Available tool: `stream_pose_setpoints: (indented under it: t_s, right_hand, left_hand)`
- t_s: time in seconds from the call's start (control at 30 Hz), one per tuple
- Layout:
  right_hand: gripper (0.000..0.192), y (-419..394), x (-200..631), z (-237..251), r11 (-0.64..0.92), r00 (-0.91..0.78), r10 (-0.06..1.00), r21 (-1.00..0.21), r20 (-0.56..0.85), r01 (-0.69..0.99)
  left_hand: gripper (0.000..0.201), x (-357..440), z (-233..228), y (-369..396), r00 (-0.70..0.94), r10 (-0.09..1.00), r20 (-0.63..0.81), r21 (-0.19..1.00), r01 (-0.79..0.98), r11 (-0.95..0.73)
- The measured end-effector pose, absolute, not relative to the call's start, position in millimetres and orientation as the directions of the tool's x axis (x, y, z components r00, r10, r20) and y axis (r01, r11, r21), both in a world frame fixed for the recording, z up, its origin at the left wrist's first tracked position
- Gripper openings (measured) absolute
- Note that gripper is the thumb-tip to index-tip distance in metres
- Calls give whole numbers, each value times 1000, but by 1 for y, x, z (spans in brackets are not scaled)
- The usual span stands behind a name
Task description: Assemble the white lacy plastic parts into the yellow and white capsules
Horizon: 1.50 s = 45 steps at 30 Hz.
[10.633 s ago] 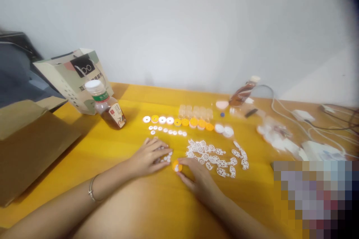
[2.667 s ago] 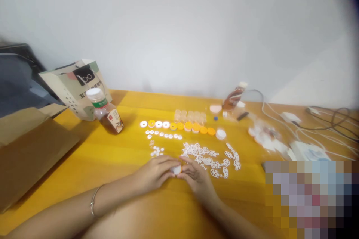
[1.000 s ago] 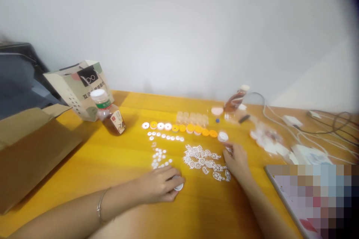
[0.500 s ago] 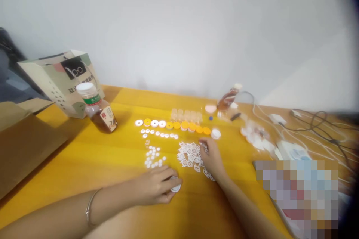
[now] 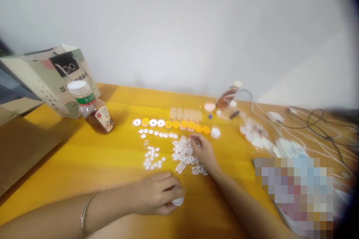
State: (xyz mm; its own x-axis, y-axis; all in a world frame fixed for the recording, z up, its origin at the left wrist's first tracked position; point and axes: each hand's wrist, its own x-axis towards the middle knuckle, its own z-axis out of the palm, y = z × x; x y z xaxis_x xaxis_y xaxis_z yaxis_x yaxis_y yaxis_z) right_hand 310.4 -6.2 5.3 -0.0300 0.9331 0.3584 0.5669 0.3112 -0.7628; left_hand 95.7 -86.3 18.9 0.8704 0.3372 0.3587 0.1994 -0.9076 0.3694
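Note:
My left hand (image 5: 161, 194) is closed around a small round white cap (image 5: 177, 197) near the table's front. At the right side of a loose heap of white lattice-like plastic pieces (image 5: 182, 151), my right hand (image 5: 203, 149) has its fingers curled down onto them; what its fingertips pinch is hidden. Small white discs (image 5: 153, 157) lie scattered left of the heap. Above them runs a line of small white rings (image 5: 161, 134), and behind that a row of orange and white round caps (image 5: 168, 124). Clear cups (image 5: 185, 114) stand in rows at the back.
A jar of brown liquid (image 5: 95, 112) stands at left before a paper bag (image 5: 53, 82), with a cardboard box (image 5: 25, 145) nearer. A bottle (image 5: 227, 96), plastic bags (image 5: 256, 134) and tangled cables (image 5: 322, 127) occupy the right. A blurred-out object (image 5: 294, 194) lies at lower right.
My right hand has moved slightly left over the heap, and the lattice pieces have shifted and spread. My left hand still holds the white cap, a little lower in view.

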Motion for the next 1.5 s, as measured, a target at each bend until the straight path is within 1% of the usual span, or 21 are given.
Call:
stream_pose_setpoints:
  t_s: [0.1, 0.2, 0.27, 0.33, 0.4, 0.47, 0.53, 0.6, 0.73, 0.87, 0.93, 1.07, 1.2, 1.37, 1.43, 1.5]
  right_hand:
    - [17, -9, 312, 8, 298, -1, 935, -786, 354, 542]
    - [15, -14, 314, 12, 317, 73, 904, -777, 421, 544]
    - [11, -20, 315, 15, 355, 126, 864, -767, 488, 535]
    - [8, -27, 314, 20, 376, 174, 848, -800, 500, 467]
    - [7, -36, 310, 24, 346, 222, 876, -878, 429, 331]
    - [8, -45, 304, 28, 275, 250, 916, -945, 314, 179]
    - [9, -53, 296, 30, 213, 238, 946, -976, 220, 56]
    - [11, -60, 290, 31, 171, 224, 961, -985, 160, -29]
    - [12, -72, 282, 31, 109, 185, 979, -987, 86, -119]
    - [9, -80, 278, 28, 90, 111, 991, -989, 77, -120]
    - [10, -81, 277, 25, 89, 89, 993, -990, 80, -106]
    - [14, -77, 277, 22, 78, 75, 995, -994, 72, -74]
    - [20, -72, 280, 20, 62, 57, 997, -997, 60, -34]
    - [23, -70, 281, 19, 82, 48, 996, -997, 82, -7]
    - [21, -69, 281, 19, 103, 47, 994, -995, 103, 6]
    - [19, -68, 281, 19, 126, 42, 991, -992, 127, 30]
  left_hand:
    - [30, 99, 21, -91, 875, 310, 372, 365, 169, -916]
    - [36, 99, 24, -93, 862, 311, 401, 373, 157, -915]
    - [41, 96, 26, -92, 852, 342, 397, 399, 176, -900]
    - [38, 94, 28, -88, 822, 418, 388, 419, 247, -874]
    - [31, 92, 27, -81, 759, 510, 404, 413, 346, -842]
    - [28, 94, 25, -74, 706, 563, 431, 384, 421, -822]
    - [26, 98, 22, -67, 698, 571, 432, 338, 461, -820]
    - [24, 104, 20, -62, 722, 554, 414, 283, 476, -832]
    - [19, 113, 17, -59, 754, 521, 400, 213, 476, -853]
    - [17, 114, 15, -60, 760, 527, 381, 178, 499, -848]
    - [18, 112, 15, -61, 757, 524, 390, 183, 494, -850]
    - [17, 106, 15, -59, 714, 531, 455, 242, 475, -846]
    - [16, 104, 13, -57, 636, 564, 526, 368, 428, -826]
    - [12, 105, 15, -60, 520, 686, 509, 599, 358, -716]
    - [17, 105, 15, -62, 461, 750, 475, 680, 349, -645]
    - [27, 104, 15, -62, 417, 799, 433, 739, 344, -580]
